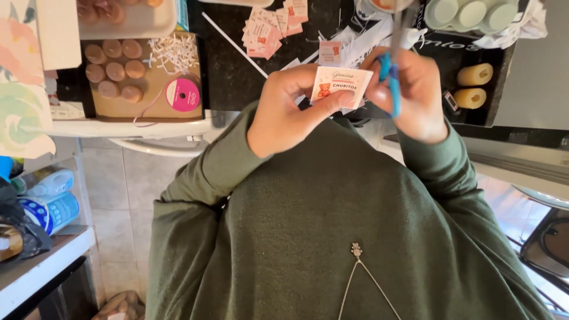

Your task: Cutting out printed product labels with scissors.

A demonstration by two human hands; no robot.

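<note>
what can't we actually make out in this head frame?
- Scissors: only the blue handles show in the head view; the right hand covers most of them and the blades are blurred.
- Small paper label: its lower edge is hidden by the left hand.
- Green tray: cut off by the top edge.

The card [342, 84] is smooth, matt paper. The scissors [391, 83] have glossy blue plastic handles and blurred blades, probably metal. The sweater [332, 225] is soft, matt green knit cloth. The counter [231, 71] looks like dark polished stone.
</note>
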